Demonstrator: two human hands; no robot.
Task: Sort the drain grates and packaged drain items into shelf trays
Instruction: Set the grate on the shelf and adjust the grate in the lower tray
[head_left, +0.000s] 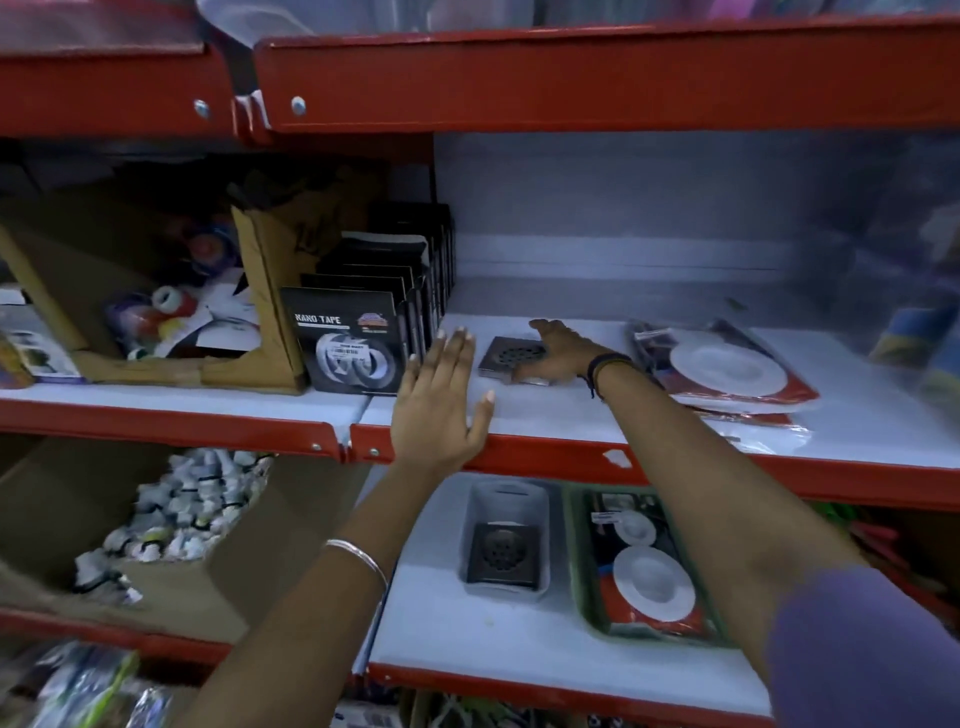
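1. On the lower shelf (447, 613), two trays are already taking stock: the grey tray (478, 525) is holding one square drain grate (503, 555), and beside it the green tray (584, 571) is holding a packaged drain item (644, 571) with white discs.
2. On the middle shelf (571, 410), more is waiting: a metal grate (511, 356) is lying near the middle, and a stack of red-backed packets (727, 371) is sitting toward the right end.
3. The right hand (558, 351) is reaching over that metal grate, fingers spread on its far and right edges; a firm grasp is not clear.
4. The left hand (441, 400) is hovering open and flat at the shelf's front edge, holding nothing.
5. Judging from this, the sorting is partly done.
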